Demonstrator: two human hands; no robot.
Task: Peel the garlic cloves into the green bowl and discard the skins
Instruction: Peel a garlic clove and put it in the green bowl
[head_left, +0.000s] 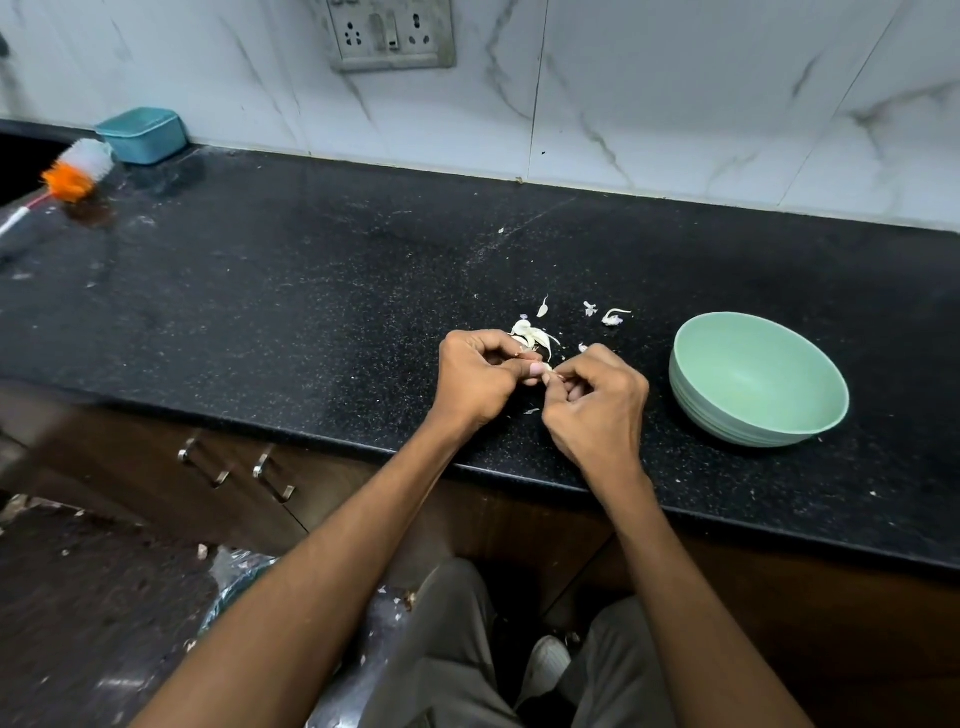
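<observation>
Garlic clove (545, 368) sits pinched between both hands over the table, left hand (480, 382) gripping it, right hand (597, 402) picking at skin. Green bowl (758, 379) lies just right of that grip, nearer the right hand, so the drop looks short.

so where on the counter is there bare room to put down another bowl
Bare: the wide stretch of counter between the teal box and the left hand. Crowded: garlic skins between the hands and green bowl.

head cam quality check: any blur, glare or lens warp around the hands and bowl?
Head view: both hands, left hand and right hand, and the green bowl are sharp; the orange-and-white brush at the left edge is blurred; soft glare on the black countertop near it; wide-angle bowing curves the counter edge.
</observation>
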